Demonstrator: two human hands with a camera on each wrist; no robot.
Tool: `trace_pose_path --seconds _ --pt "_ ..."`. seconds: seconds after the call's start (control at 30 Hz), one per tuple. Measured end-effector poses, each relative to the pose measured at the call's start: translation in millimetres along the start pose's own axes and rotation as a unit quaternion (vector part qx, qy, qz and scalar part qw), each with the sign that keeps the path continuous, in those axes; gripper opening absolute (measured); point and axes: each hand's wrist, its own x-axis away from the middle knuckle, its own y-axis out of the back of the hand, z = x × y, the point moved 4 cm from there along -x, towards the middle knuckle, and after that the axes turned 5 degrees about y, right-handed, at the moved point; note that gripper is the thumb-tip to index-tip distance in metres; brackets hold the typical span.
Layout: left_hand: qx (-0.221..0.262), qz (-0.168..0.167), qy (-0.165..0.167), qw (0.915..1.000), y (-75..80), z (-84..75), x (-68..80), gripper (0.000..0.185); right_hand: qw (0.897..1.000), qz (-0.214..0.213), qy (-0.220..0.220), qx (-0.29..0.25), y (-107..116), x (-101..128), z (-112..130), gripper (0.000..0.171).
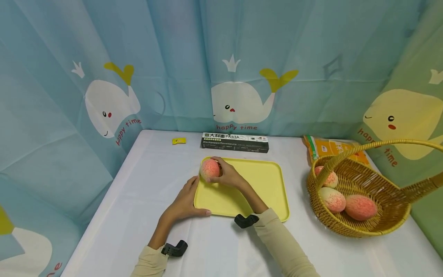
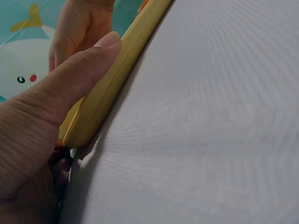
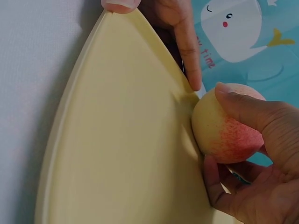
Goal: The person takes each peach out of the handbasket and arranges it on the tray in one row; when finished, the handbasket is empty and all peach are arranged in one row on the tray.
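Observation:
A pink and cream peach is at the far left corner of a yellow tray. My right hand holds it between thumb and fingers; in the right wrist view the peach touches the tray's side. Around the near left corner of the tray, my left hand grips the rim, its thumb on the front edge and its fingers along the left side. The left wrist view shows that thumb lying over the tray's edge.
To the right stands a wicker basket with a tall handle, holding several peaches. Behind it lies an orange bag. A black pasta box and a small yellow packet are at the back of the white table.

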Motion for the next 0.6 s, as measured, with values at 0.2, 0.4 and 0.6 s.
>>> trace_pose_path --seconds 0.2,0.4,0.6 --pt "0.001 0.004 0.007 1.0 -0.6 0.7 0.4 0.128 1.0 -0.004 -0.002 0.0 -1.1 0.4 -0.3 0.086" --pt "0.007 0.01 0.01 0.9999 0.2 -1.4 2.1 0.128 1.0 -0.004 -0.01 -0.004 -1.7 1.5 -1.6 0.086" --pt "0.004 0.007 0.006 1.0 1.0 -1.4 1.6 0.129 1.0 0.0 -0.008 -0.014 -1.0 1.6 -1.7 0.086"
